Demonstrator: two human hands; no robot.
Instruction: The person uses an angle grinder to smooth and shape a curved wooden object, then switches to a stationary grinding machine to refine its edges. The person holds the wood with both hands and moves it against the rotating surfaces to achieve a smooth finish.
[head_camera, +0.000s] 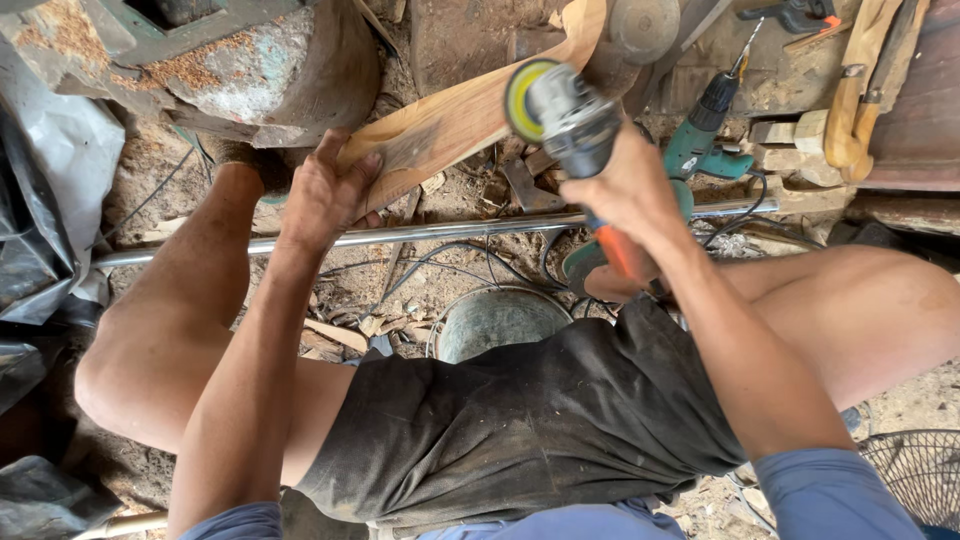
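My left hand (325, 190) grips the lower end of a curved wooden piece (460, 115) that slants up to the right. My right hand (625, 195) holds an angle grinder (570, 120) with an orange handle. Its yellow-rimmed sanding disc (522, 98) rests against the side of the wooden piece. My bare knees spread to both sides, and dark shorts (520, 410) cover my lap.
A metal pipe (440, 232) lies across the dirt floor under my hands. A green power drill (705, 130) stands behind the grinder. A metal bucket (497, 320) sits between my knees. Wood offcuts (850, 110), cables, shavings, black plastic sheeting (45, 210) and a fan guard (915, 480) surround me.
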